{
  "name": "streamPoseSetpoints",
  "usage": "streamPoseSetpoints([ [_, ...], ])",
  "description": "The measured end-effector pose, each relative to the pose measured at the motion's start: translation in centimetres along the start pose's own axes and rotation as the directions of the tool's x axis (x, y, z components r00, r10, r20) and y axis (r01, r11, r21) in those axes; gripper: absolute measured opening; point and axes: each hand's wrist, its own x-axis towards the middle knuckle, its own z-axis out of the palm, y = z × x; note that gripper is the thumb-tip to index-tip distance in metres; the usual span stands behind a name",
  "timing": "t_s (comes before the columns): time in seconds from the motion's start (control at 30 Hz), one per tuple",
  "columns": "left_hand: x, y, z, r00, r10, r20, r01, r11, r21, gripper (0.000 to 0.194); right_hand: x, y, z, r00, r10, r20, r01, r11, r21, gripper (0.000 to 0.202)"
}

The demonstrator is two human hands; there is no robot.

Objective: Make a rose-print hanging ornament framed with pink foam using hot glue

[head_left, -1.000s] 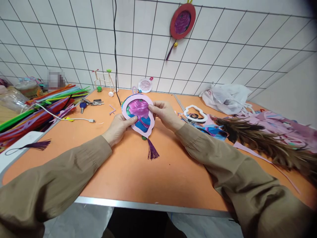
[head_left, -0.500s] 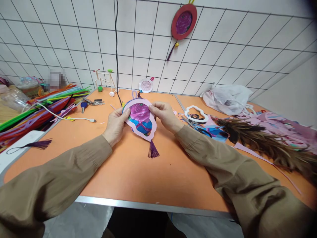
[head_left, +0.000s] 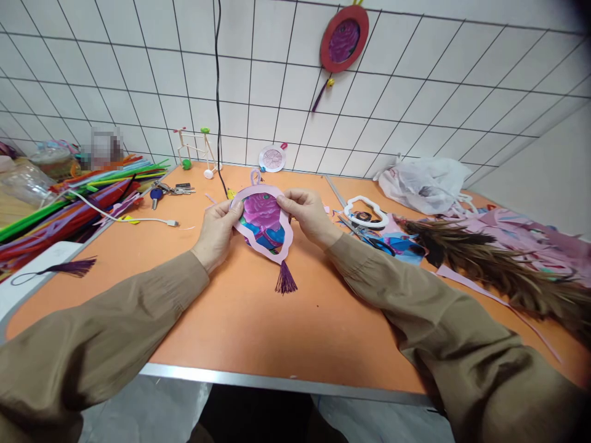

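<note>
Nearest, short of the ornament, lies a bare stretch of orange table (head_left: pixel 286 332), with brown sleeves (head_left: pixel 138 307) reaching in from both sides.

The ornament (head_left: pixel 262 212) itself is held up above the table. The left hand (head_left: pixel 213 234) pinches its left edge, thumb on the front; the right hand (head_left: pixel 311 215) pinches its upper right edge the same way. Its pink frame (head_left: pixel 288 234) is already cut, pointed at the bottom, and lies over a rose-patterned piece. A purple tassel (head_left: pixel 286 279) hangs at the lower tip and a lilac loop (head_left: pixel 255 176) stands at the top, so the main parts look assembled. Blue material shows past the frame at lower left, so the layers may not be flush; whether they are glued cannot be told.

Well left of the ornament lies a loose tassel (head_left: pixel 74 267); to its right are scissors (head_left: pixel 385 248), a white scalloped frame (head_left: pixel 381 218) and, farther right, brown feathers (head_left: pixel 498 264). Left and a little beyond are a white cable (head_left: pixel 143 221), keys (head_left: pixel 157 195) and pipe cleaners (head_left: pixel 50 215).

Beyond the ornament, a small round ornament (head_left: pixel 272 159) sits by the wall, a plastic bag (head_left: pixel 420 181) lies to the right, and a finished-looking red-framed ornament (head_left: pixel 325 46) hangs higher up.
</note>
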Motion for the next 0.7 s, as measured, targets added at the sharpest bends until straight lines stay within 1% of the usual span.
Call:
streamPoseSetpoints([
  [0.17,0.0,-0.05,-0.02,1.0,-0.008,-0.001,0.008,1.0,-0.004,0.039,-0.06,-0.01,0.08,1.0,0.007,-0.001,-0.007,1.0,-0.002,0.042],
  [0.37,-0.05,-0.14,-0.06,1.0,-0.02,0.013,0.02,1.0,0.01,0.037,-0.08,-0.08,0.19,0.999,-0.007,-0.044,0.007,1.0,-0.001,0.042],
  [0.7,0.01,-0.2,-0.03,0.998,-0.057,0.009,0.057,0.997,-0.043,0.035,-0.26,-0.25,0.5,0.996,-0.003,-0.089,0.002,1.0,-0.005,0.041],
])
